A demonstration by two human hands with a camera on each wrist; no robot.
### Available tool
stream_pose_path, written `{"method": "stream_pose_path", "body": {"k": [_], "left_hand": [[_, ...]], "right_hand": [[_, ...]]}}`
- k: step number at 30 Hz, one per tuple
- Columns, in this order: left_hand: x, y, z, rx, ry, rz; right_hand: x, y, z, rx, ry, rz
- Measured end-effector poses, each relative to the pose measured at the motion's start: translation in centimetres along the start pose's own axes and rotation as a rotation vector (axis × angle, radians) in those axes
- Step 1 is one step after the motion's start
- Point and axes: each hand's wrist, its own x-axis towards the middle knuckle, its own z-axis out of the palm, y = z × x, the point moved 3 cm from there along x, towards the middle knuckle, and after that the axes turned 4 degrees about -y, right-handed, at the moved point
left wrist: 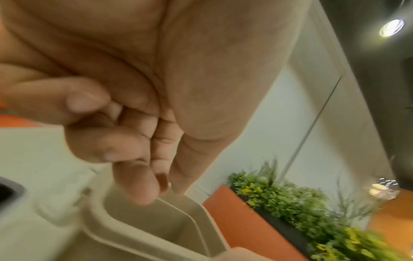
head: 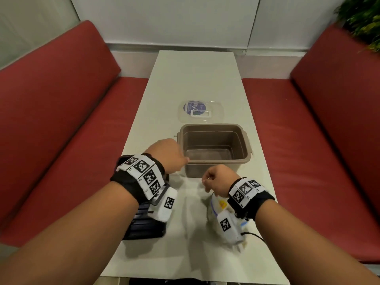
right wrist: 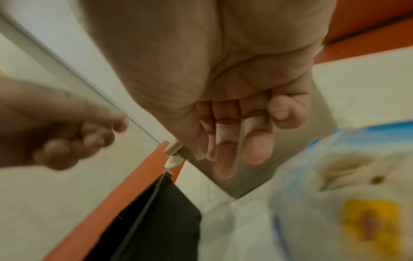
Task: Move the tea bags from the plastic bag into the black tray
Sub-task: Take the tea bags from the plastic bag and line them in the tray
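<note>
Soft, light plastic bag (head: 218, 204) at 5 o'clock: pinch its mouth; both hands hang loosely curled, holding nothing.

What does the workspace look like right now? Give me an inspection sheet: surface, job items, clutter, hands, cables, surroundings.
Surface: pale table.
Job's things: black tray at near left, partly under the left wrist; plastic bag at near right, contents blurred.
Clutter: empty brown tub mid-table; clear lid behind it.
Grippers: left hand by the tub's near left rim, holding nothing; right hand above the bag, fingers loosely curled, empty.
Cables: black cable near the right wrist.
Surroundings: red benches both sides, plant far right.
</note>
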Motion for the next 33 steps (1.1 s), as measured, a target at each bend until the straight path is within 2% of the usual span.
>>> {"method": "stream_pose_path", "body": {"k": [2, 3, 5, 8, 12, 16, 20, 25, 33], "left_hand": [[-0.6, 3.6, 1.3, -0.038, -0.022, 0.099], [-0.6, 5.0, 2.7, -0.031, -0.076, 0.120], [0.0, 7.0, 6.4, 0.044, -0.198, 0.148], [1.2, 7.8, 11.9, 0.185, -0.294, 0.100], [1.5, 7.4, 15.7, 0.326, -0.291, -0.007], [1.4, 7.2, 16.0, 0.426, -0.235, -0.067], [1.4, 7.6, 16.3, 0.428, -0.216, -0.097], [1.8, 7.3, 15.6, 0.321, -0.168, -0.145], [2.0, 7.3, 11.4, 0.171, -0.084, -0.105]], "right_hand": [[-0.4, 1.8, -0.6, -0.206, 0.073, 0.019], [-0.5, 2.8, -0.6, -0.312, 0.084, 0.033], [-0.6, 4.8, 0.0, -0.452, 0.018, 0.097], [-0.4, 7.5, 1.1, -0.537, -0.101, 0.169], [-0.2, 9.5, 2.1, -0.512, -0.065, 0.161], [-0.2, 10.5, 2.7, -0.516, -0.052, 0.120], [-0.3, 10.9, 2.5, -0.480, -0.049, 0.093], [-0.4, 11.3, 2.0, -0.385, -0.005, 0.080], [-1.2, 9.8, -0.1, -0.188, 0.102, 0.014]]}}
